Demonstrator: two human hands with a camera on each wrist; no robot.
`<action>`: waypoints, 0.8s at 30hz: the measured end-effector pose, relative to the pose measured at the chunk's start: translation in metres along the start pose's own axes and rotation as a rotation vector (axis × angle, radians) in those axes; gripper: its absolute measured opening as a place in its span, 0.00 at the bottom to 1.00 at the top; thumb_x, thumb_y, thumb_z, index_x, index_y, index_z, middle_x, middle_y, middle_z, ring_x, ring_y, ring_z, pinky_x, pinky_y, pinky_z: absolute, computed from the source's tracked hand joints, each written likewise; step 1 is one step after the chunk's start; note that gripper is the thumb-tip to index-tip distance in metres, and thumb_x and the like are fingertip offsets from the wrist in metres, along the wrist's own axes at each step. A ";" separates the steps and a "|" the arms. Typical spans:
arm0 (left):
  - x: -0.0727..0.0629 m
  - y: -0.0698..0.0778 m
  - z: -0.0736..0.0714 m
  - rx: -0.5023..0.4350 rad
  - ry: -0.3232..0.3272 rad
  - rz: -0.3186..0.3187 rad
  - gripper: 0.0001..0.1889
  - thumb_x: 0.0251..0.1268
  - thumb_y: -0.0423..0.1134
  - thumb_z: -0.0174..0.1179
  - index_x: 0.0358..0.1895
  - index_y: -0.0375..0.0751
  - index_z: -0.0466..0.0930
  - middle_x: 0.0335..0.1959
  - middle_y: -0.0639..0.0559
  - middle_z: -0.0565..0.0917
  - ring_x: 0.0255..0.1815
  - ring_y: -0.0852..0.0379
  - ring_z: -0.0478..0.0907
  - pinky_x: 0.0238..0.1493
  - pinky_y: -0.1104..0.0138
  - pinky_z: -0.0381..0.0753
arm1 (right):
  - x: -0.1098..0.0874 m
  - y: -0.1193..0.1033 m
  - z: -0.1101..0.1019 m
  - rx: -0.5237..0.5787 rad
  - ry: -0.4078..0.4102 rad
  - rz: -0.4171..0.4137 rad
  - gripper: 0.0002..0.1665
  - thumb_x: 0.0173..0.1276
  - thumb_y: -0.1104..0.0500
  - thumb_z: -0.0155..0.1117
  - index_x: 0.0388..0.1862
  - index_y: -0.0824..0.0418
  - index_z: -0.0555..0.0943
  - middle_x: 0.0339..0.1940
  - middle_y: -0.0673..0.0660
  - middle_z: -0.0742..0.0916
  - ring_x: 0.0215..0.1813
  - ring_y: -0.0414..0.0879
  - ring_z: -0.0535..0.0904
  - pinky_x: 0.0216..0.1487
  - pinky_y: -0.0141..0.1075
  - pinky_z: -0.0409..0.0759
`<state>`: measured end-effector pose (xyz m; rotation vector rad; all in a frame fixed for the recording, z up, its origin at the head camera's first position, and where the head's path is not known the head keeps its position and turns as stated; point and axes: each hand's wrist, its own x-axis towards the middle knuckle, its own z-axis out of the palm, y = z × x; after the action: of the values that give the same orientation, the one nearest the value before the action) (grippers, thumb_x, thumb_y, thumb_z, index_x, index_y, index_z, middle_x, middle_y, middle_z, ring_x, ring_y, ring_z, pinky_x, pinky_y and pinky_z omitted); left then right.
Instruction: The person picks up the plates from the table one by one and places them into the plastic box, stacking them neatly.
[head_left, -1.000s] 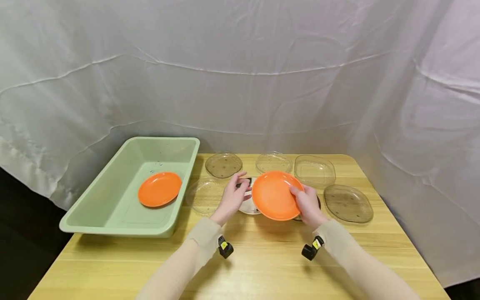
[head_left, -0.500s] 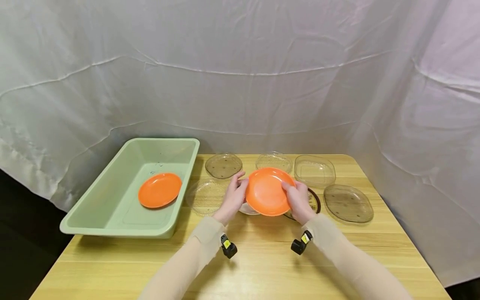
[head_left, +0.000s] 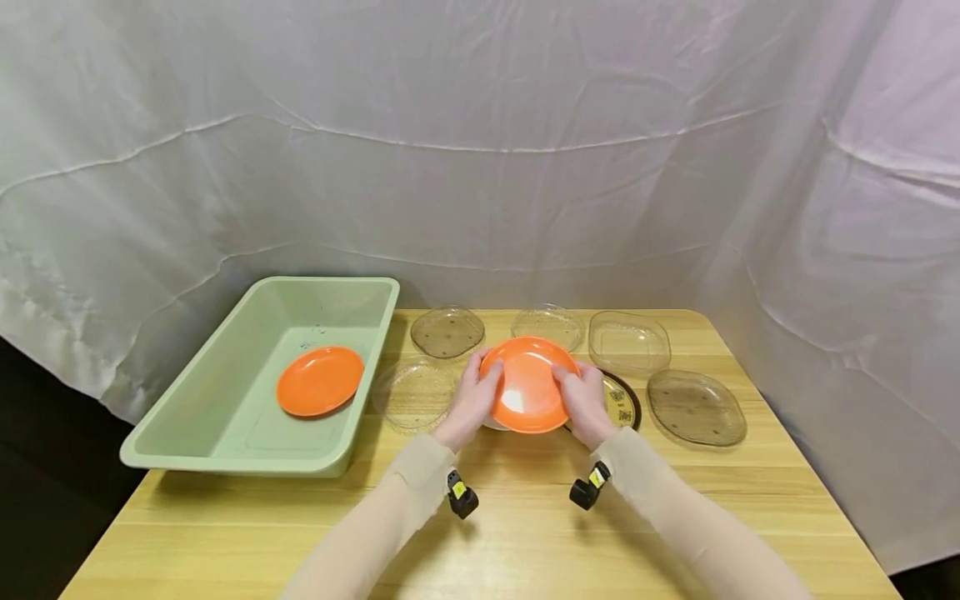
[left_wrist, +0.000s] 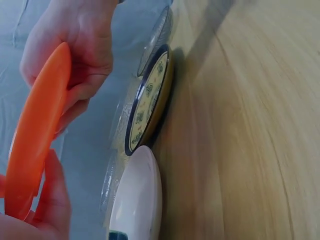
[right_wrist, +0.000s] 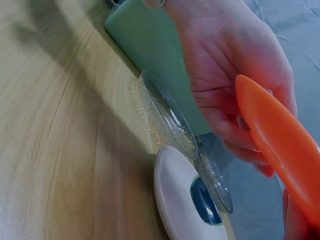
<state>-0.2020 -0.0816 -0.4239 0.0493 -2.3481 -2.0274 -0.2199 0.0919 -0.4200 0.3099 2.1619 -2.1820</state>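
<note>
An orange plate (head_left: 529, 392) is held up above the table between both hands. My left hand (head_left: 471, 400) grips its left edge, thumb over the upper face and fingers beneath, as the right wrist view also shows. My right hand (head_left: 588, 403) grips the opposite edge the same way. Below the held plate lie a white plate (left_wrist: 137, 200) with a dark green patch and a yellow patterned plate (head_left: 624, 404) with a dark brown rim, both partly hidden in the head view. A second orange plate (head_left: 320, 382) lies inside the green tub.
The deep light-green tub (head_left: 225, 463) stands at the table's left. Around the hands lie clear glass plates (head_left: 414, 395), (head_left: 628, 342), and smoky glass plates (head_left: 447, 332), (head_left: 697, 408). A pale curtain (head_left: 480, 208) hangs behind the wooden table (head_left: 517, 533).
The left hand has come from beside the plate to gripping its left edge. The right hand and the plate have moved left, uncovering more of the yellow patterned plate.
</note>
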 end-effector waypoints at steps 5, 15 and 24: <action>-0.001 -0.002 0.002 0.071 0.051 0.073 0.19 0.80 0.41 0.48 0.67 0.41 0.70 0.62 0.39 0.80 0.60 0.45 0.78 0.67 0.50 0.75 | -0.001 0.004 0.002 -0.054 0.012 -0.011 0.24 0.78 0.58 0.53 0.65 0.72 0.74 0.43 0.63 0.87 0.29 0.38 0.85 0.33 0.30 0.87; 0.002 -0.007 0.005 0.068 0.092 0.066 0.17 0.79 0.36 0.48 0.66 0.42 0.72 0.62 0.40 0.80 0.61 0.46 0.78 0.65 0.51 0.78 | -0.005 0.008 0.006 -0.076 0.018 -0.008 0.24 0.78 0.57 0.52 0.66 0.69 0.75 0.46 0.66 0.87 0.28 0.39 0.85 0.32 0.32 0.87; 0.002 -0.005 0.001 0.046 0.089 0.006 0.17 0.80 0.36 0.47 0.66 0.42 0.73 0.61 0.40 0.80 0.56 0.48 0.79 0.60 0.54 0.81 | -0.006 0.008 0.006 -0.052 -0.005 0.001 0.24 0.78 0.58 0.52 0.67 0.69 0.74 0.39 0.61 0.89 0.27 0.39 0.86 0.31 0.32 0.88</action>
<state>-0.2039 -0.0811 -0.4288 0.1309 -2.3380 -1.9260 -0.2133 0.0848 -0.4270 0.3031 2.2108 -2.1198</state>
